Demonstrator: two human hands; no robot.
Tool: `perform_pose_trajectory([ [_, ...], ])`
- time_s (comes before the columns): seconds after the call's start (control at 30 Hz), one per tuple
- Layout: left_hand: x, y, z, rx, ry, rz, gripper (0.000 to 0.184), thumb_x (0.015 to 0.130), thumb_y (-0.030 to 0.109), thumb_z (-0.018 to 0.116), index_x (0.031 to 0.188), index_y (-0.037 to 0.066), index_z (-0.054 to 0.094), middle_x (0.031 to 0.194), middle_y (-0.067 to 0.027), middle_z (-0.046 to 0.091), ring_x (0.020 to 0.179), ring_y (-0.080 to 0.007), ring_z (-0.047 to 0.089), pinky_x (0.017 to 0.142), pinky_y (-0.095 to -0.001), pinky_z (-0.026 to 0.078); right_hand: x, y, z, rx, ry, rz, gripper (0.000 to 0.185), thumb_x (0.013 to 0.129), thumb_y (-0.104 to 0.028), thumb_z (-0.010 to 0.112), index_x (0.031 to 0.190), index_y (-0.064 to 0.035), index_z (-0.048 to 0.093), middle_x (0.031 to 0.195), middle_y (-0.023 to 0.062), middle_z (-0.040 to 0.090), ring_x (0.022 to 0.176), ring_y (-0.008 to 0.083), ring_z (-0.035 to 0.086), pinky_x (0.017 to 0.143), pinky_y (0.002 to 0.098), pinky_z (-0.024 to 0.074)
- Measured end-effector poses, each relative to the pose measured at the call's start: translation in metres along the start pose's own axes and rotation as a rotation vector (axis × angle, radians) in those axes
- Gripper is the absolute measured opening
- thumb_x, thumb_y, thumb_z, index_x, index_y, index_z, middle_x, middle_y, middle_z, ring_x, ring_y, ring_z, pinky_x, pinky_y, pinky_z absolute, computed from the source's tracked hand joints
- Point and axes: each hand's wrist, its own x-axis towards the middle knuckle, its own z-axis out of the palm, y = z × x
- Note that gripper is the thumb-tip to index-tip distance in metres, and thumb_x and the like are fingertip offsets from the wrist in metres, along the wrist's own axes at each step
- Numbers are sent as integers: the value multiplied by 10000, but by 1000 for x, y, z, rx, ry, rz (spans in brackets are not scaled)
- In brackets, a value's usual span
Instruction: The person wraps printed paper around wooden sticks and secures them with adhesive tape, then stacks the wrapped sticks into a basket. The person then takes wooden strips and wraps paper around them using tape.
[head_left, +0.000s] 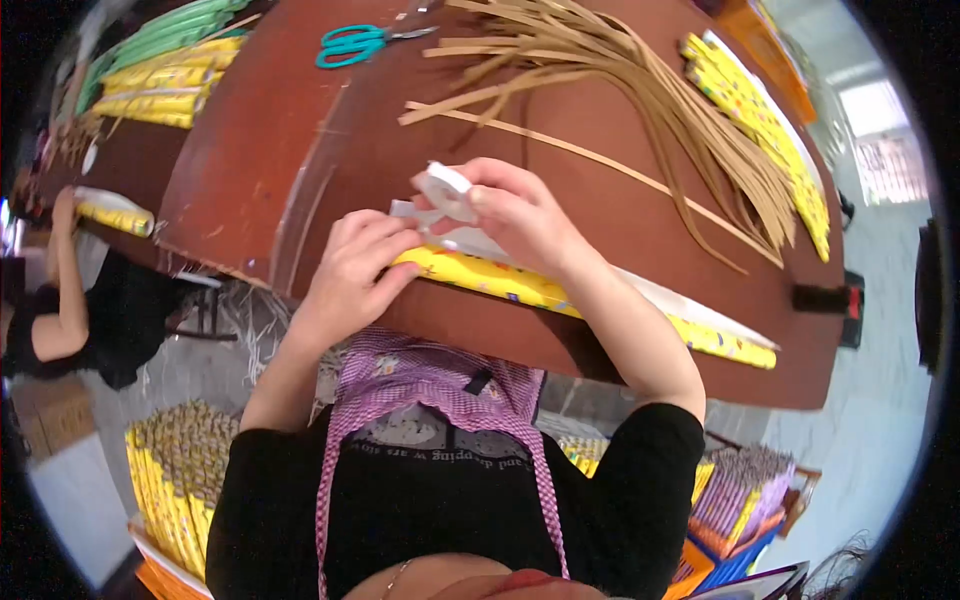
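A long roll of yellow patterned paper (pixel 500 280) lies along the near edge of the brown table, with a strip of its white underside showing on the far side. My left hand (pixel 362 262) presses on its left end, fingers bent over the paper and thumb along the yellow side. Just above the roll, my right hand (pixel 520 205) grips a small white roll of tape (pixel 449 192) between thumb and fingers. Beyond my hands a bundle of flat tan paper strips (pixel 640 80) fans over the table, one strip (pixel 580 150) lying apart.
Teal-handled scissors (pixel 355 44) lie at the far left. More yellow sheets (pixel 765 130) rest at the far right. Yellow and green rolls (pixel 165 80) are stacked at the upper left. A co-worker's arm (pixel 65 290) reaches in at left. Crates of finished rolls (pixel 175 480) stand below.
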Motion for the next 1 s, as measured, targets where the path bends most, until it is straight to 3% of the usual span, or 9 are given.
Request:
perform_pose_trajectory([
  [0.17,-4,-6,2,-80,39,-44,272,813,174,706,1043,35,665,1073,-88,651,1052,-292,541,917,-405,414,-1,-5,5,157,10,-17,396,949,-297,568,1201,8,545,1311,209,545,1213,347,539,941,475,482],
  [0.37,-9,-16,7,-91,85,16,242,818,152,691,1037,51,670,1047,-92,653,1051,-314,559,928,-428,421,-1,-9,8,57,79,4,567,945,-425,554,1322,-6,492,1274,173,563,1137,307,580,891,422,504],
  [0.53,-10,-13,4,-76,46,3,263,839,226,692,1036,55,653,1076,-82,632,1042,-282,543,909,-412,407,-2,-7,8,82,81,-6,503,967,-490,487,1119,-20,584,1160,175,606,963,280,630,769,415,531],
  [0.77,-12,-15,9,-102,64,48,275,855,234,679,1055,48,643,1051,-85,613,1036,-263,533,896,-407,405,-2,-11,11,102,72,44,519,952,-543,475,1044,-46,591,1111,169,609,875,247,630,712,383,517],
  [0.87,-11,-14,6,-137,69,32,284,859,236,680,1066,46,643,1057,-87,616,1042,-267,531,899,-404,404,-2,-11,16,66,121,61,533,947,-553,479,1061,-43,583,1137,172,603,885,242,633,713,371,525],
  [1.0,-12,-17,7,-189,153,32,301,877,212,676,1114,30,638,1135,-110,625,1067,-294,539,907,-419,430,-1,-10,17,24,36,38,516,910,-506,589,1067,-15,568,1215,180,579,979,259,635,753,375,540],
])
